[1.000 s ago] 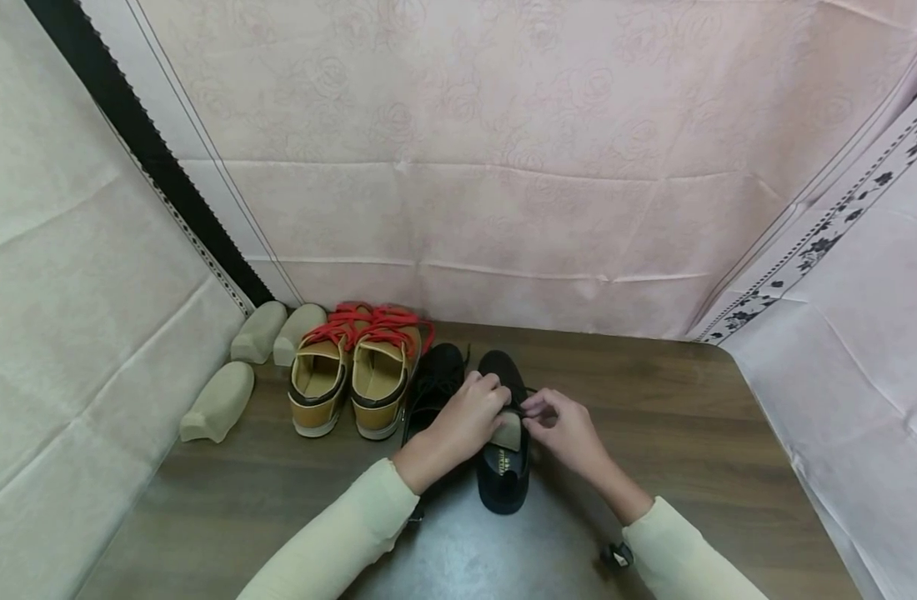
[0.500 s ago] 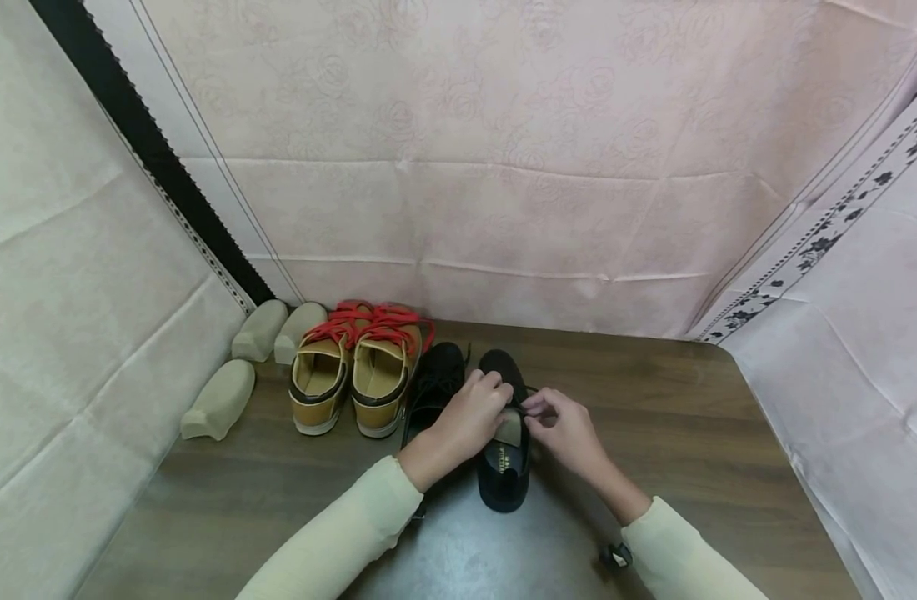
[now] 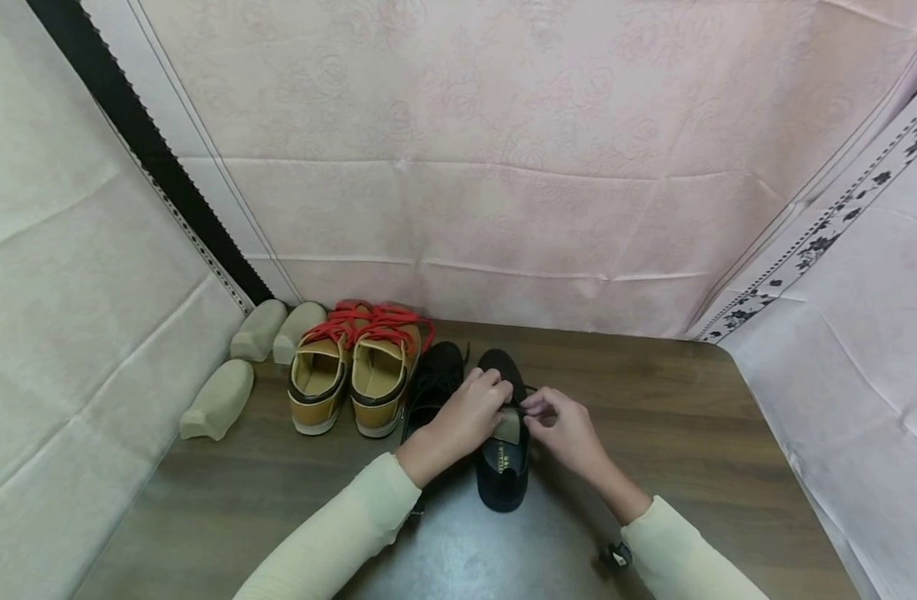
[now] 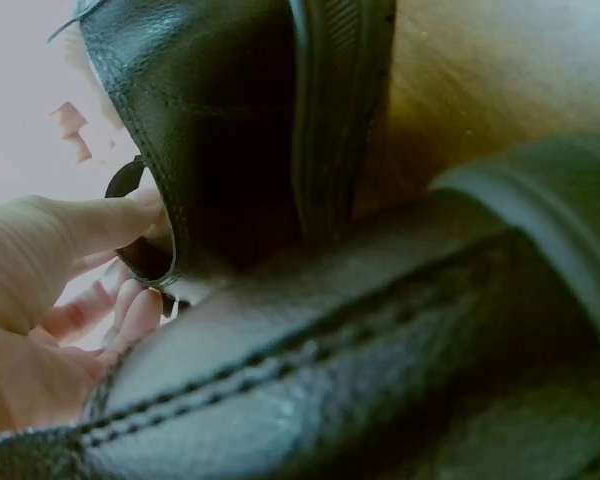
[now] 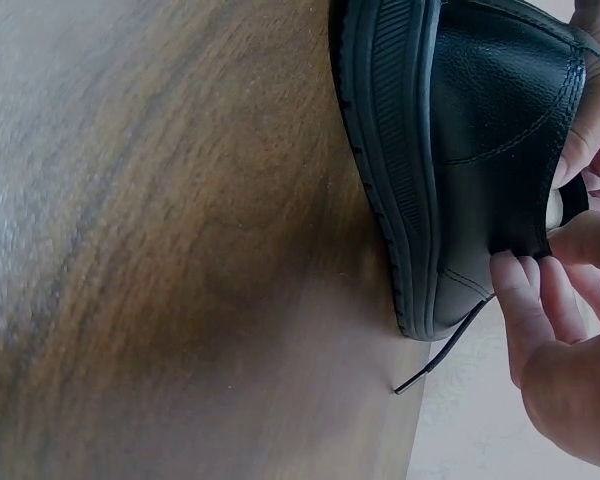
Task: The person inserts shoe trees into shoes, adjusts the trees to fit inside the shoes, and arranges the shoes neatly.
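Observation:
A black leather lace-up shoe (image 3: 501, 487) stands sole down on the wooden surface, toe toward the back wall, with a beige shoe form (image 3: 508, 427) inside its opening. My left hand (image 3: 462, 421) reaches over from the left and grips the edge by the tongue, thumb inside the opening in the left wrist view. From the right side my right hand (image 3: 567, 429) pinches the lacing edge, fingertips against the outer leather in the right wrist view. One loose shoelace (image 5: 450, 350) hangs beside the toe. A second black shoe (image 3: 438, 371), partly hidden by my left arm, stands just left.
Two tan shoes (image 3: 379, 396) with red laces (image 3: 387, 323) stand further left. Beyond them several beige shoe forms (image 3: 218, 400) lie near the left wall. Pale patterned sheets (image 3: 503, 208) enclose the wooden surface (image 3: 653, 392) at the back and both sides.
Both hands stay at the same black shoe with hardly any movement. The shoes and shoe forms lie as before.

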`<state>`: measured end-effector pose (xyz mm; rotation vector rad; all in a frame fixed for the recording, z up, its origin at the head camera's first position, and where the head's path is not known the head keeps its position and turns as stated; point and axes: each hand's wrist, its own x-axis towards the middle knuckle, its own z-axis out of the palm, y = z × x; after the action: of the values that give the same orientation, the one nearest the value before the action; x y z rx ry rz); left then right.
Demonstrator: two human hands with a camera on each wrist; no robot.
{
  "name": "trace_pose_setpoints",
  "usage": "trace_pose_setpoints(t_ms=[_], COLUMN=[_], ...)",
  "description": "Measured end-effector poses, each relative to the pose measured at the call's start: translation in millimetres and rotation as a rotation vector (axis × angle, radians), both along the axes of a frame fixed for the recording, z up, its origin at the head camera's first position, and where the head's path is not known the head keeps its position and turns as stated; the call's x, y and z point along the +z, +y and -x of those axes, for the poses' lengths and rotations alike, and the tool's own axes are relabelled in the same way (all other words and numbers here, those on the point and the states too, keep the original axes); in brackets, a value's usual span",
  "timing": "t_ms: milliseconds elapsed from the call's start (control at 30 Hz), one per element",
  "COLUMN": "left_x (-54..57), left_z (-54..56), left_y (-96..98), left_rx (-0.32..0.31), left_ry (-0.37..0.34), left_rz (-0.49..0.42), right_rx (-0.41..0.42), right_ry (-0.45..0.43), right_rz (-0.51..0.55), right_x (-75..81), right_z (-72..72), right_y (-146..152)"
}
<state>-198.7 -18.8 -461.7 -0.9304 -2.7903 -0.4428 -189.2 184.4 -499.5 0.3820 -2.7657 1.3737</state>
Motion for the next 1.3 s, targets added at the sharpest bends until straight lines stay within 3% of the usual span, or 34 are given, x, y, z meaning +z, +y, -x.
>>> trace_pose_setpoints(t_ms=[233, 600, 933, 1300], left_x=[-0.7, -1.8, -3.0, -3.2], left_z=[-1.1, 1.7, 4.8, 4.0], left_y=[0.8, 2.5, 4.8, 7.3], left_rx=[-0.001, 0.007, 0.009, 0.038], left_ry=[-0.002, 0.05, 0.038, 0.03], left_rz=[0.021, 0.03, 0.036, 0.015], right_rx=[-0.019, -0.031, -0.008, 0.013], right_ry=[0.012, 0.036, 0.077, 0.055], right_rz=[-0.026, 0.004, 0.002, -0.007], right_x=[1.6, 0.1, 1.4, 3.1], right_z=[-1.3, -2.1, 0.2, 0.8], right_y=[-3.2, -6.1, -6.5, -4.7])
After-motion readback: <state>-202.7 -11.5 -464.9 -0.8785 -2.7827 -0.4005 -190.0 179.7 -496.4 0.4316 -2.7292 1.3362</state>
